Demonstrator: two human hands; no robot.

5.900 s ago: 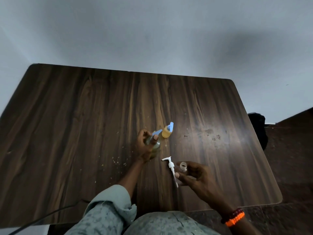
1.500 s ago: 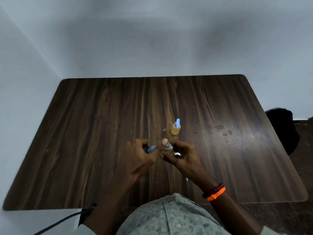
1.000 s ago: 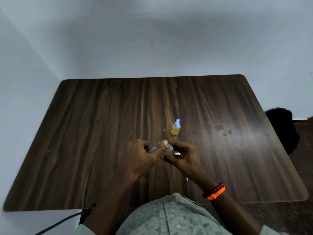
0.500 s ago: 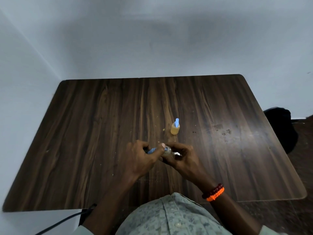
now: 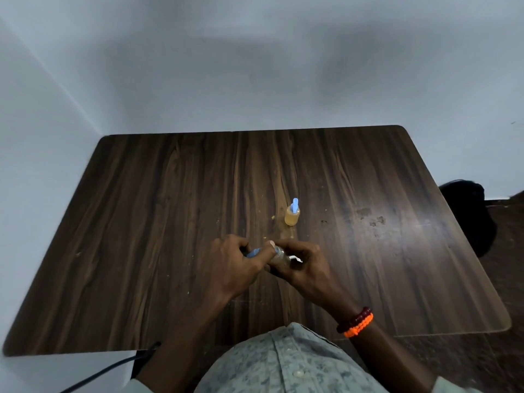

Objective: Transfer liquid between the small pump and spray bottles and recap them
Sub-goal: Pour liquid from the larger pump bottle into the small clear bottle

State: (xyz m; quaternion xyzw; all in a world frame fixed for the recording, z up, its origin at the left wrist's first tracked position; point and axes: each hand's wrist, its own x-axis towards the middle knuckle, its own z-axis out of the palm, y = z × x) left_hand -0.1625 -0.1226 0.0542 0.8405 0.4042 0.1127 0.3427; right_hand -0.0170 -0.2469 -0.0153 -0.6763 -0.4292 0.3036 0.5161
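Just dark wood table [image 5: 170, 251] w/ crumbs, grey walls [image 5: 255, 66].

Dark brown streaked woodgrain on the surface [image 5: 170, 222]; amber bottle [image 5: 291, 217] with a pale blue top; orange and dark red bracelets [image 5: 355, 324]; grey-green mottled shirt [image 5: 283, 364]; pale blue-grey wall [image 5: 255, 66].

Pretty bare room: a dark wood-grain table [image 5: 170, 222] with rounded corners sits against plain pale grey-blue walls [image 5: 255, 66]. Wall corner runs up at 10 o'clock. Dark floor [image 5: 504, 251] at 3 o'clock, with some black object [image 5: 467, 211] there.
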